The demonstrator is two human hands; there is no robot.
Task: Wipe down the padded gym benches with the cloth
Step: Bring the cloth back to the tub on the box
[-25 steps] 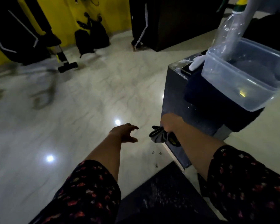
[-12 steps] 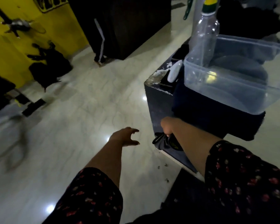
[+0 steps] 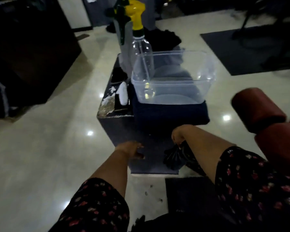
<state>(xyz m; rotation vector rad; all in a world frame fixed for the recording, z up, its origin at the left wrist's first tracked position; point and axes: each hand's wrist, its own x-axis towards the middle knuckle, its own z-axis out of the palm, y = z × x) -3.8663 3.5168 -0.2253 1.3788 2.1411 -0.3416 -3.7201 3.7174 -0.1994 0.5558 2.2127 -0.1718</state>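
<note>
Indoor gym room, dim light. Glossy pale floor [image 3: 40, 156] with marble-like veining and bright lamp reflections. Dark flat mat [image 3: 241, 51] at upper right, another dark mat [image 3: 191, 190] near the person's feet.

Dark box-shaped table [image 3: 120, 129] stands on the floor, its top corner chipped and whitish. On it sits a clear rectangular plastic tub [image 3: 166, 92] with rounded corners, resting on a folded dark towel [image 3: 171, 114]. A clear spray bottle [image 3: 142, 52] with a yellow trigger head stands upright at the tub's left end. Small white oval item [image 3: 123, 92] lies beside the tub, kind unclear.

Red padded roller [image 3: 256, 108], cylindrical and smooth, is at the right edge.

Right hand [image 3: 178, 135] is clenched round the cloth [image 3: 174, 158], which is dark, soft and bunched. Its long axis runs from the fist downward, fanned end lowest, in front of the table's side; contact with the table unclear.

Left hand [image 3: 129, 149] is released, fingers loosely spread, holding nothing, near the table's side. Both arms wear dark floral sleeves [image 3: 97, 203].
</note>
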